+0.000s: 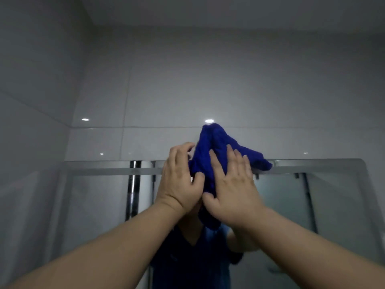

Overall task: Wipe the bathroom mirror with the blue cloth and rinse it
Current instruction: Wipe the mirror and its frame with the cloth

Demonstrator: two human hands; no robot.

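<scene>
The blue cloth (210,147) is bunched up at the top edge of the bathroom mirror (333,205), with part of it over the tiled wall above. My left hand (179,180) grips the cloth's left side, fingers curled and thumb pressed into the fabric. My right hand (233,188) lies flat on the cloth with straight fingers and presses it against the glass. The cloth's lower end hangs down between my wrists. My hands and the cloth hide the middle of the mirror.
Grey glossy wall tiles (187,90) rise above the mirror, and a side wall (31,142) stands close on the left. The mirror reflects a glass shower screen with a chrome post (133,188) and a person in a dark blue top.
</scene>
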